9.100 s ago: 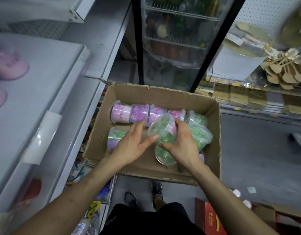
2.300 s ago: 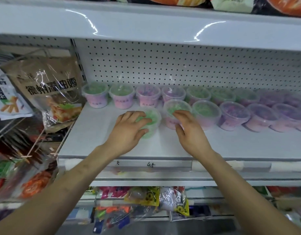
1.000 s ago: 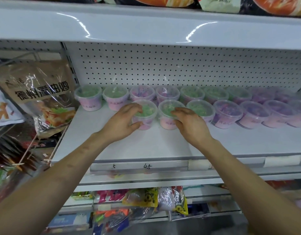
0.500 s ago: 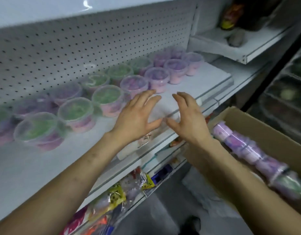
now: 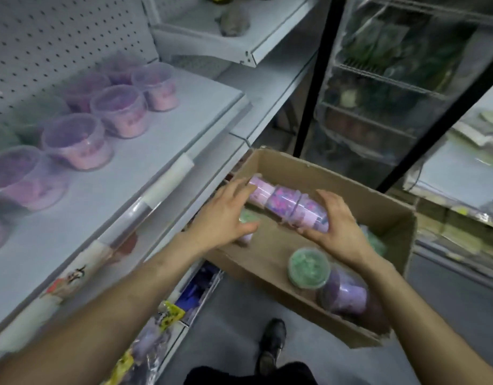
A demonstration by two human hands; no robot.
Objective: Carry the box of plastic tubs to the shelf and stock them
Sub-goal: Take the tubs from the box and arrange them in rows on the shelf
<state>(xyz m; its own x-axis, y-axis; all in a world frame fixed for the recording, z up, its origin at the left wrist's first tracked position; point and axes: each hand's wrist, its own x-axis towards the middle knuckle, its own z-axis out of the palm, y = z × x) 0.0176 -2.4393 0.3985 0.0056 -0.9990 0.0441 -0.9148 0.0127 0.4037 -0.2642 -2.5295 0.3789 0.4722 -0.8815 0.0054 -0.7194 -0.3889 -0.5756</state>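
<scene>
Hands moved from shelf into box | left hand spread on sideways tub row, right hand gripping its end | shelf partly stocked, several tubs still boxed

Matt brown cardboard box; clear glossy plastic tubs; smooth white shelf.

Shop aisle: pegboard-backed shelf with label strip, rows of tubs, glass-door cooler alongside.
</scene>
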